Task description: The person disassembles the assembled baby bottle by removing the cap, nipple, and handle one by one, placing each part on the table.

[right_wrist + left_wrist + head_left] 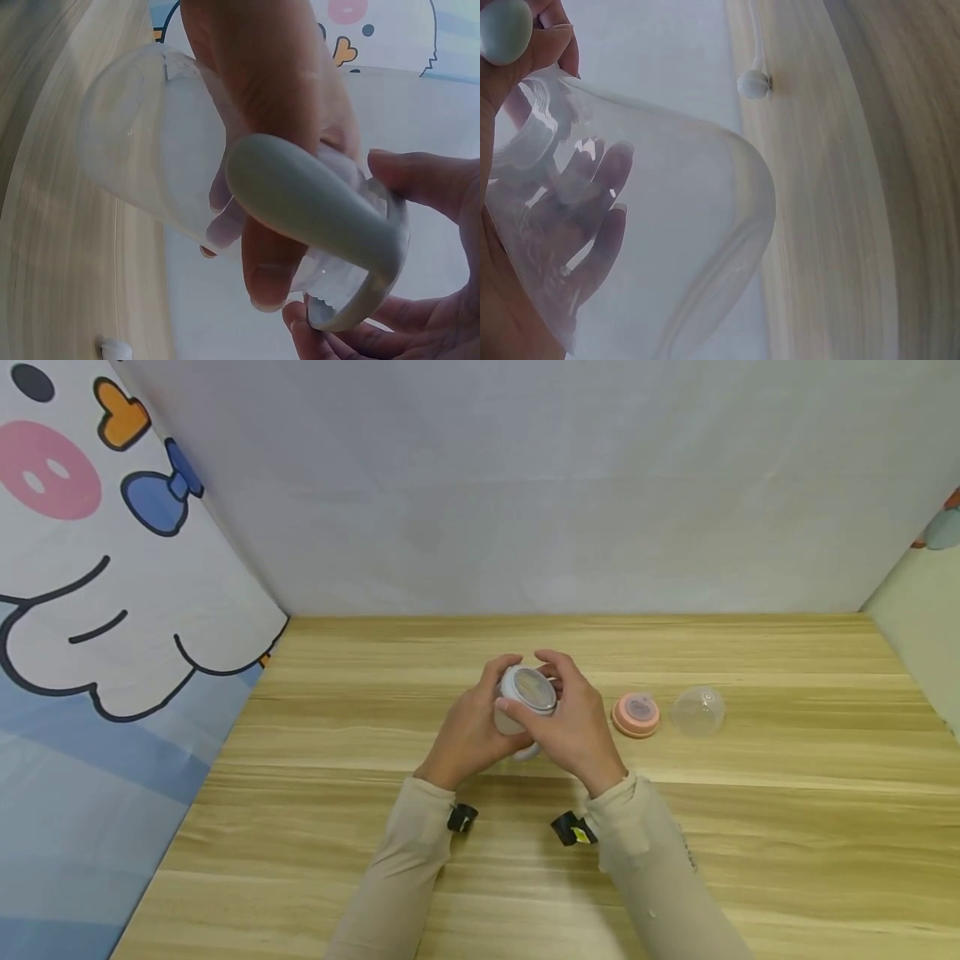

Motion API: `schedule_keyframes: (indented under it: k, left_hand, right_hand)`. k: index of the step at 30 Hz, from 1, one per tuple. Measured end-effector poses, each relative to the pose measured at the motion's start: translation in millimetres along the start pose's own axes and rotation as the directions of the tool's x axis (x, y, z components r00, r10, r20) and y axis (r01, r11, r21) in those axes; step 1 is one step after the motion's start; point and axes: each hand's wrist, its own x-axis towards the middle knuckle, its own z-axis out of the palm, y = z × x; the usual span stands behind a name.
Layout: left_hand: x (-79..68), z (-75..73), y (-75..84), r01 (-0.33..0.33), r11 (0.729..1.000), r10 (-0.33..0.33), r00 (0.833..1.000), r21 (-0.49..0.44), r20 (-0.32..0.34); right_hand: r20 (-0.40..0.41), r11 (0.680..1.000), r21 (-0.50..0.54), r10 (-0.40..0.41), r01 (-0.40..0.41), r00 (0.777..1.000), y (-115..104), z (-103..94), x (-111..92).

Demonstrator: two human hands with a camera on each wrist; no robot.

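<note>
Held up over the table is a clear baby bottle (508, 724), its wide rounded base filling much of the left wrist view. My left hand (468, 735) grips the bottle body near the neck, with fingers visible through the clear wall. At the neck end sits a pale grey handle ring (315, 202) with a curved grip. My right hand (573, 727) holds this ring, the thumb on one side and the fingers round the other. In the head view the mouth end tilts up toward the camera, and the hands cover much of the bottle.
Right of the hands a pink bottle collar (636, 716) lies on the wooden table (337, 693), beside a clear dome cap (697, 710). A small white knob on a thin tube (754, 84) rests on the tabletop. A pale wall (525, 510) stands behind.
</note>
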Motion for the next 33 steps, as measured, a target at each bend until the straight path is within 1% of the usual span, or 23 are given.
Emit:
schedule_keyframes:
  k: [7, 12, 18, 20, 24, 30, 33]
  left_hand:
    - [0.0, 0.4, -0.7, -0.001, 1.000, 0.001, 1.000, 0.019, -0.001]
    - [-2.0, -0.7, -1.8, 0.007, 1.000, -0.007, 1.000, 0.031, -0.004]
    - [-0.3, -1.4, -4.0, -0.043, 0.998, 0.044, 0.999, 0.049, -0.010]
    - [0.5, -1.4, -4.1, -0.049, 0.997, 0.049, 0.999, 0.053, -0.004]
    - [1.2, -1.3, -4.5, -0.026, 0.998, 0.026, 1.000, 0.049, 0.015]
    - [1.7, -3.0, -5.5, 0.019, 0.999, -0.018, 1.000, 0.033, -0.016]
    - [1.1, -4.0, -5.6, 0.021, 1.000, -0.021, 1.000, 0.015, -0.023]
  right_hand:
    - [-0.017, 1.000, 0.007, 0.001, -0.001, 1.000, 2.0, 0.4, 1.5]
    - [-0.005, 1.000, 0.017, 0.022, -0.022, 1.000, 1.6, -0.2, 1.7]
    - [-0.027, 0.999, 0.039, 0.024, -0.023, 0.999, 0.5, -6.7, 2.7]
    - [-0.027, 0.999, 0.046, 0.028, -0.026, 0.999, 0.5, -8.8, 2.8]
    - [-0.041, 0.998, 0.058, 0.028, -0.026, 0.999, 2.0, -13.7, 3.5]
    - [-0.127, 0.998, 0.057, 0.013, -0.006, 0.992, 9.5, -26.3, 7.6]
    - [-0.146, 0.998, 0.057, 0.031, -0.023, 0.989, 14.2, -31.4, 8.5]
